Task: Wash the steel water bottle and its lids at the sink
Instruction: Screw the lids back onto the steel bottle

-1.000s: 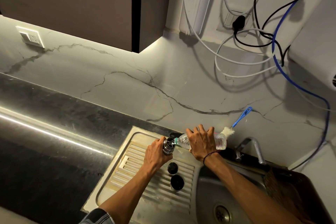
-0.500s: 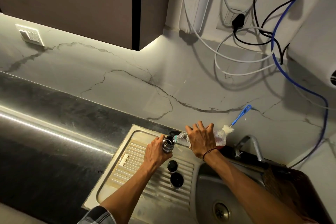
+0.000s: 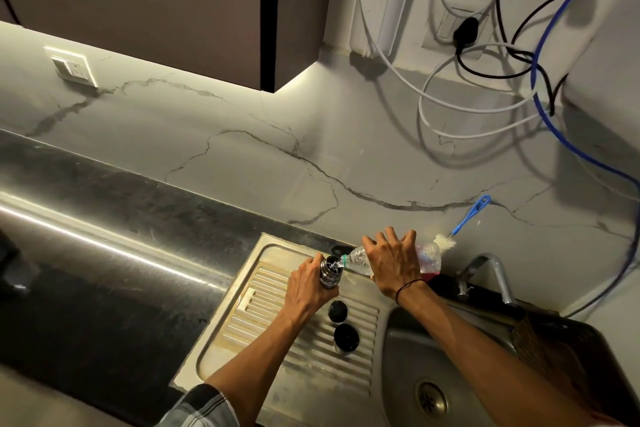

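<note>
Head view: left hand (image 3: 308, 284) grips the steel water bottle (image 3: 329, 270) upright on the drainboard (image 3: 277, 340). Right hand (image 3: 393, 263) clamps a tilted clear plastic bottle (image 3: 356, 258), mouth at the steel one's opening; looks like the filling step. Two black lids (image 3: 337, 310) wait just beside. Next likely scrubbing; bottle brush (image 3: 464, 222) leans on wall behind. Sink basin (image 3: 401, 357) open to the right, tap (image 3: 498, 270) near.

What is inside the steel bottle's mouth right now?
Water glints at the open mouth of the steel bottle, where the tilted plastic bottle meets it. The left hand covers the body, so the fill level is hidden.
</note>
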